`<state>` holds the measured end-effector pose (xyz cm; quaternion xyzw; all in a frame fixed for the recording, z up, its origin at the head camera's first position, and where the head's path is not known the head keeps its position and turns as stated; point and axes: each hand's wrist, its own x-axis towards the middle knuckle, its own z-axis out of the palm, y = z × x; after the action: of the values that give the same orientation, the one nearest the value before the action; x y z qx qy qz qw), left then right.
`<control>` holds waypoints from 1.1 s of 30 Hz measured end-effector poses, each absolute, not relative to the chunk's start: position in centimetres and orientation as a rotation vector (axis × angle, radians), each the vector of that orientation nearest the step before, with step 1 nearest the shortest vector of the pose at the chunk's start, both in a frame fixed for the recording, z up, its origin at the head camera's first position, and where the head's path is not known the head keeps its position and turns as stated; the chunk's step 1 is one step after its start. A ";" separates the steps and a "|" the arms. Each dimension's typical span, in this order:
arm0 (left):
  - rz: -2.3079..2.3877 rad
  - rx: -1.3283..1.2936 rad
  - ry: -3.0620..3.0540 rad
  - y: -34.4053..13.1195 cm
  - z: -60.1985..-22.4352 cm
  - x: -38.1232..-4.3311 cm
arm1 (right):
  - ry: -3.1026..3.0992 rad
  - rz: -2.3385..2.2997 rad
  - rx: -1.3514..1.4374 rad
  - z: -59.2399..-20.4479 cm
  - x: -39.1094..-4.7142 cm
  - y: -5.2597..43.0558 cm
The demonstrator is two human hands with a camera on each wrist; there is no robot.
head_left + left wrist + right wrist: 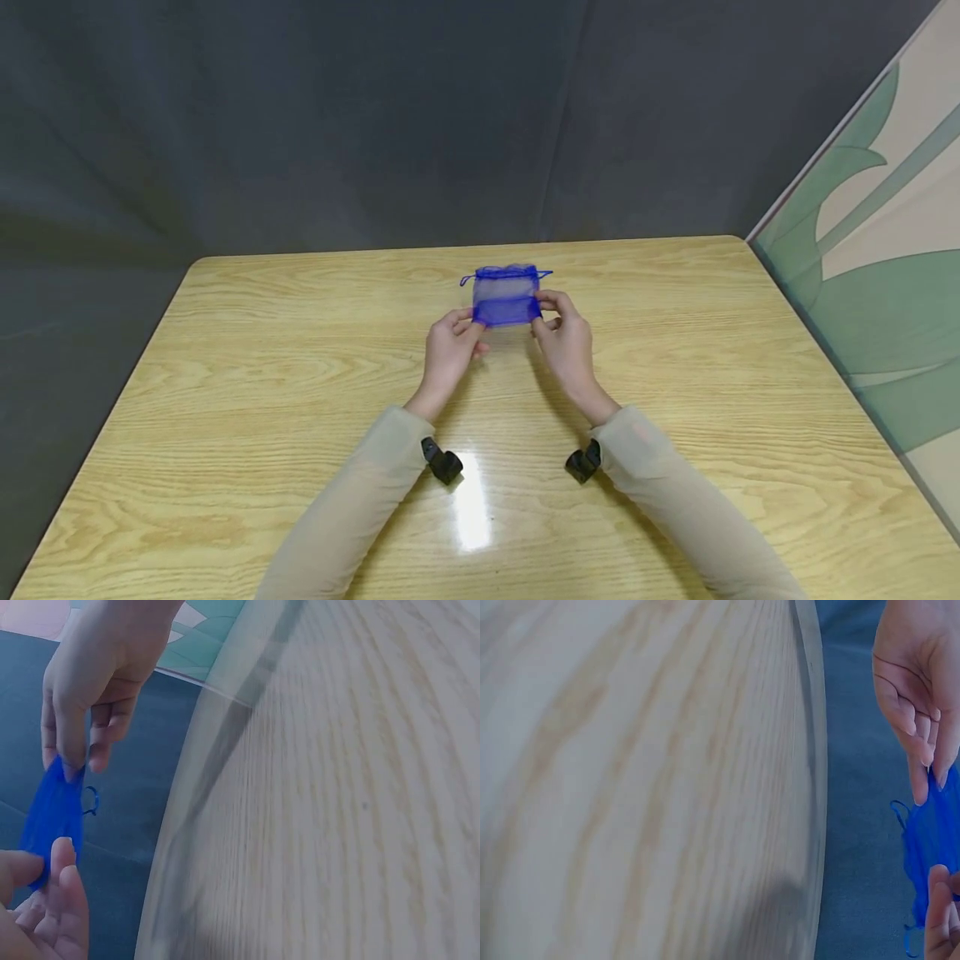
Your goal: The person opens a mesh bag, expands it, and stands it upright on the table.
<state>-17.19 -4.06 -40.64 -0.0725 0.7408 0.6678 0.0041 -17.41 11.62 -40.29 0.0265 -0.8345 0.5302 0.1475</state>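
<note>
A small sheer blue drawstring pouch point(506, 297) is stretched between both hands above the far half of the table. My left hand point(447, 352) pinches its lower left corner between thumb and fingers. On the other side, my right hand point(568, 343) pinches the lower right edge. The gathered top faces away from me, with a cord loop sticking out at each side. Seen from the left wrist, the pouch point(56, 810) is nearly edge-on between the two hands. The right wrist view shows the pouch point(934, 832) partly cut off by the frame.
The light wooden table point(225, 375) reaches back to a dark cloth curtain point(375, 125). A panel with green leaf shapes point(885, 317) stands along the right edge. Black wrist cameras point(442, 461) sit at both sleeve cuffs.
</note>
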 end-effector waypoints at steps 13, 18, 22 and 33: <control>2.280 -0.235 2.416 -3.3 -40.2 -17.0 | -2.272 1.550 0.135 -39.9 -17.0 11.2; 2.300 -0.224 2.362 -3.4 -40.2 -17.2 | -2.276 1.680 0.147 -39.8 -17.0 11.4; 2.278 -0.175 2.287 -3.7 -40.3 -17.2 | -2.236 1.816 0.137 -39.7 -17.3 11.6; 2.299 -0.119 2.094 -4.1 -40.6 -17.3 | -2.194 1.999 0.119 -39.8 -17.6 12.0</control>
<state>-17.34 -4.07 -40.56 -0.0384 0.6727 0.7388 0.0148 -17.62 11.97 -39.77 0.0401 -0.7358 0.6706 0.0854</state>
